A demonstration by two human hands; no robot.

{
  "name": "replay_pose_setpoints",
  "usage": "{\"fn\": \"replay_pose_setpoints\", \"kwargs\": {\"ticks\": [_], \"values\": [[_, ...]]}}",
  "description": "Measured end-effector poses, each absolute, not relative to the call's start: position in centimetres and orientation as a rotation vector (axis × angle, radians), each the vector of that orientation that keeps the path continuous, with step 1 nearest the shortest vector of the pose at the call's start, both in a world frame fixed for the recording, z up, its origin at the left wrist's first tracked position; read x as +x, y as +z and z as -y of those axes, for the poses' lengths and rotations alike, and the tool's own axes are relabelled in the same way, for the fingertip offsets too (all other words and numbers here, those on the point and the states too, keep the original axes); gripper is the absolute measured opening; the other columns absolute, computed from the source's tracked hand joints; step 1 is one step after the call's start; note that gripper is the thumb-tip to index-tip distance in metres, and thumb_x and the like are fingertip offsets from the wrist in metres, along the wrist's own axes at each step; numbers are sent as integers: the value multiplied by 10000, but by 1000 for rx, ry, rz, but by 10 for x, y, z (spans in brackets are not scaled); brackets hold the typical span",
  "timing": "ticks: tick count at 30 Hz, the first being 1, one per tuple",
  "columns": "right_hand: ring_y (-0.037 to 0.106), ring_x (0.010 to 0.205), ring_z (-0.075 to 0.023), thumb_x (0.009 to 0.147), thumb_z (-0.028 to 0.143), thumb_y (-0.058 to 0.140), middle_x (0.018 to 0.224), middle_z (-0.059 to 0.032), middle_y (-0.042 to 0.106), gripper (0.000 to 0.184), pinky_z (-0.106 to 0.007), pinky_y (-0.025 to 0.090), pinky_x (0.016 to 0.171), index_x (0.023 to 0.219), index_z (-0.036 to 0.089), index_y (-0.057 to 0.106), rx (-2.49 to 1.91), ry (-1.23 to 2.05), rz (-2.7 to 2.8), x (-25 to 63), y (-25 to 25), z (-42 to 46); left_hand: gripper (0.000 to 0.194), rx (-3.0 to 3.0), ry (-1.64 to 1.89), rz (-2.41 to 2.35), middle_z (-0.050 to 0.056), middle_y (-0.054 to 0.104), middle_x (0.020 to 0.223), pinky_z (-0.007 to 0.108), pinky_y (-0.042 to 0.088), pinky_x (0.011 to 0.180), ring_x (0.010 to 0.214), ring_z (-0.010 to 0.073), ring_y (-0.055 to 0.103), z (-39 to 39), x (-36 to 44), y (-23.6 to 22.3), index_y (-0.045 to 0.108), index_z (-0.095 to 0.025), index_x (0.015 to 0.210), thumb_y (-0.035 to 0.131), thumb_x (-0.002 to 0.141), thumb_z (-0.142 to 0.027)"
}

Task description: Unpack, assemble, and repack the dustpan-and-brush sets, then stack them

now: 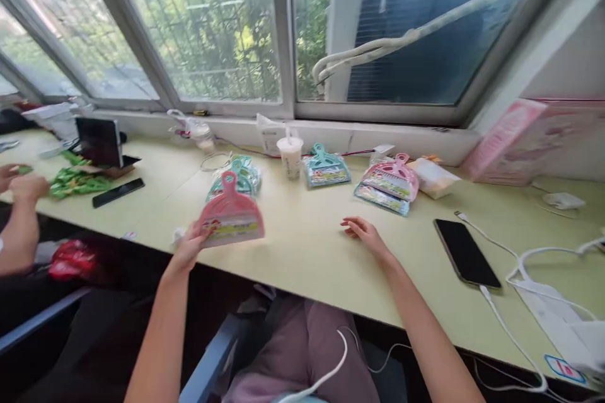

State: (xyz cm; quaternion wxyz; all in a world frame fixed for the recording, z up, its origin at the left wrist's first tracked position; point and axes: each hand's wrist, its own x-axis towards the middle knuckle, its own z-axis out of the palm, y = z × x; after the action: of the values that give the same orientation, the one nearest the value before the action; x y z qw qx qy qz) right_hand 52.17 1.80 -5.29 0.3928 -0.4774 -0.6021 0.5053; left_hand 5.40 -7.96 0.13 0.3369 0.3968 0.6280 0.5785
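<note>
A small pink dustpan (pixel 232 206) with a printed label across its lower part is held up by my left hand (pixel 188 247), which grips its left corner over the front of the table. Just behind it, partly hidden, lie teal dustpans (pixel 248 171) in clear wrapping. My right hand (pixel 365 233) rests at the tabletop with fingers loosely apart and nothing in them. Beyond that hand are wrapped pink dustpans (pixel 391 177), and a single teal dustpan (pixel 326 169) lies to their left.
A lidded drink cup (pixel 290 154) stands near the window wall. On the right are a phone (pixel 466 253), white cables and a pink box (pixel 520 145). Leftward lie another phone (pixel 118 192), green packaging (pixel 78 181) and a co-worker's hands (pixel 28 184).
</note>
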Motion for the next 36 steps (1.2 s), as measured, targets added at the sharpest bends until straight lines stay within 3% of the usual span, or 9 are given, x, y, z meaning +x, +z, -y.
{"fn": "replay_pose_setpoints", "kwargs": {"ticks": [4, 7, 10, 13, 17, 21, 24, 30, 36], "values": [[626, 1123, -273, 802, 672, 543, 1241, -124, 660, 680, -444, 487, 951, 1330, 244, 520, -1076, 1426, 1659, 519, -48, -10, 637, 929, 1433, -1324, 92, 685, 1087, 421, 458, 957, 1125, 303, 596, 72, 147, -24, 557, -189, 1006, 826, 533, -521], [591, 1188, -310, 725, 688, 634, 1289, -130, 631, 876, -469, 462, 1003, 1440, 235, 408, -981, 1576, 1686, 517, -40, 2, 560, 901, 1247, -1148, 94, 674, 1083, 451, 441, 958, 1115, 304, 598, 55, 211, -49, 535, -206, 991, 800, 598, -503], [562, 1227, -322, 630, 599, 776, 1359, -119, 578, 1057, -461, 482, 1002, 1500, 250, 287, -1010, 1573, 1616, 516, -35, 10, 533, 909, 1188, -1087, 101, 646, 1126, 459, 424, 961, 1138, 302, 581, 38, 256, -65, 513, -223, 998, 779, 639, -513], [558, 1235, -306, 610, 462, 837, 1377, -97, 563, 1072, -451, 501, 1000, 1500, 281, 268, -1087, 1481, 1514, 516, -36, 9, 511, 1016, 1141, -1092, 111, 622, 1156, 447, 424, 955, 1146, 298, 567, 21, 271, -70, 514, -218, 996, 748, 675, -540], [648, 1089, -319, 585, 409, 857, 1198, -103, 676, 1075, -484, 551, 918, 1488, 271, 288, -1134, 1457, 1373, 517, -42, 2, 433, 1108, 1114, -1262, 149, 598, 1202, 449, 429, 971, 1161, 290, 559, 8, 234, -72, 521, -197, 1088, 621, 805, -509], [676, 1019, -312, 576, 381, 864, 1136, -90, 703, 1077, -496, 557, 891, 1483, 274, 294, -1155, 1473, 1350, 517, -45, -2, 431, 930, 1505, -1797, 164, 432, 1430, 448, 352, 1095, 1355, 262, 404, 11, 146, -76, 365, -200, 1346, 366, 935, -328], [668, 1033, -312, 578, 377, 861, 1139, -94, 702, 1069, -490, 554, 892, 1481, 262, 301, -1149, 1480, 1356, 515, -42, -1, 618, 954, 1512, -2081, 169, 286, 1534, 494, 273, 1153, 1465, 297, 194, 10, 88, -77, 231, -187, 1468, 408, 875, -188], [657, 1059, -316, 588, 376, 854, 1161, -95, 691, 1044, -482, 560, 894, 1476, 262, 318, -1155, 1458, 1349, 513, -40, 2, 571, 1171, 1375, -2358, 218, 53, 1598, 588, 29, 1176, 1477, 372, -51, -26, 69, -64, 351, -56, 1424, 416, 909, -293], [660, 1056, -322, 551, 376, 870, 1155, -97, 692, 1099, -485, 568, 884, 1484, 258, 300, -1154, 1397, 1290, 512, -46, -2, 657, 1472, 1209, -2279, 249, -2, 1591, 521, 14, 1187, 1482, 326, -71, -57, 94, -59, 172, 1, 1493, 363, 931, -278]]}}
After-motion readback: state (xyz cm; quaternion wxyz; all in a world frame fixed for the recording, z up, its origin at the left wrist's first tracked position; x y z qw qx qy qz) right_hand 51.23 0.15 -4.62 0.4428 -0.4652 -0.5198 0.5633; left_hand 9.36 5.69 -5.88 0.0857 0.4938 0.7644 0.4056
